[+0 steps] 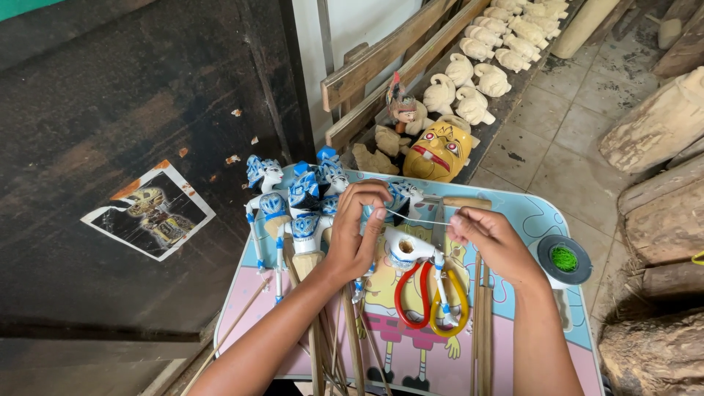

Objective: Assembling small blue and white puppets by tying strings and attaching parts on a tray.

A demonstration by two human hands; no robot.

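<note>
Two hands worked over the small cartoon-printed table (528,209). The left hand (357,231) curled around a white puppet piece (405,249), fingertips pinching a thin thread (418,218); the right hand (490,238) pinched its other end, pulling it taut. Beside them, a round dark lid (546,253) held green thread (564,258).

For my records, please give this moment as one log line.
left hand: holds puppet | right hand: pulls thread taut | scissors: lying on table

One head-worn camera looks steeply down from close above a small table (528,213). Its view faces forward toward a dark wall (110,110) and tiled floor (565,147).
</note>
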